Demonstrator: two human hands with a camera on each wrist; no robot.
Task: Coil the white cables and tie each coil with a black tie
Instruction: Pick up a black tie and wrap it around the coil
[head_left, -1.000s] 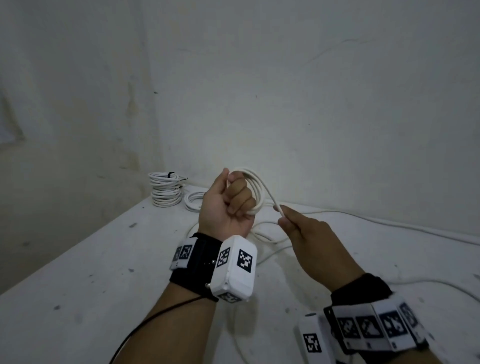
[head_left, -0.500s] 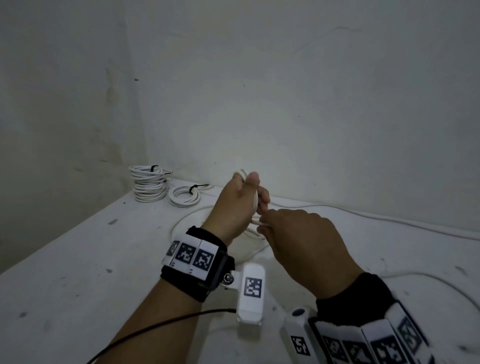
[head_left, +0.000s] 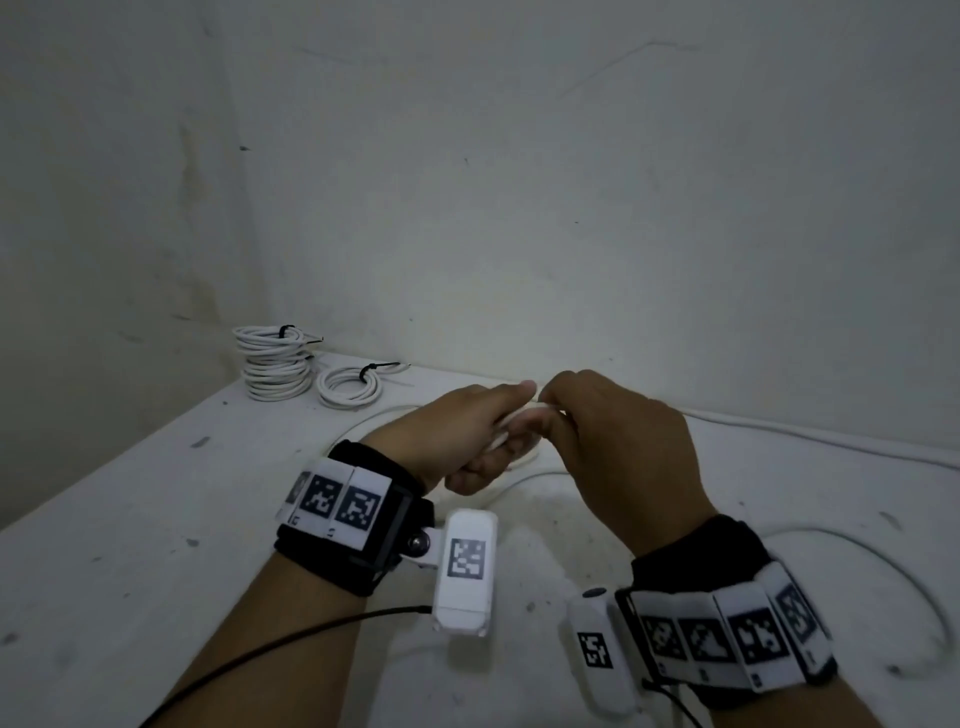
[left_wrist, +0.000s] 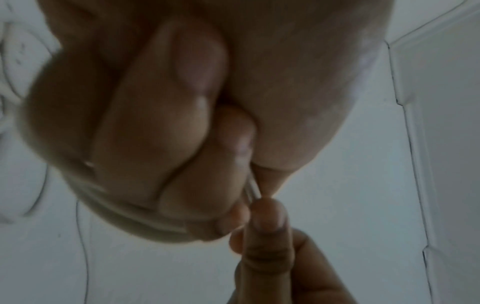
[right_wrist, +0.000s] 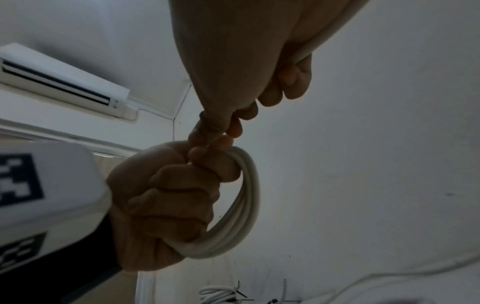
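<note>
White table (head_left: 130, 545) in a bare corner – two tied coils (head_left: 311, 374) sit at the back. Hands have closed together since a second ago: left hand (head_left: 457, 441) grips the white cable (right_wrist: 246, 205) coil, right hand (head_left: 613, 441) fingers (right_wrist: 233, 129) now pinch a strand onto it – likely another loop added, tie still pending. No readable text, only wrist marker patterns.

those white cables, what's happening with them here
A person is coiling a white cable above the table. The left hand grips the coil in a fist, while the right hand pinches the strand at the top of it. No tie is on this coil yet. Finished coils, each with a black tie, sit in the far corner.
</note>
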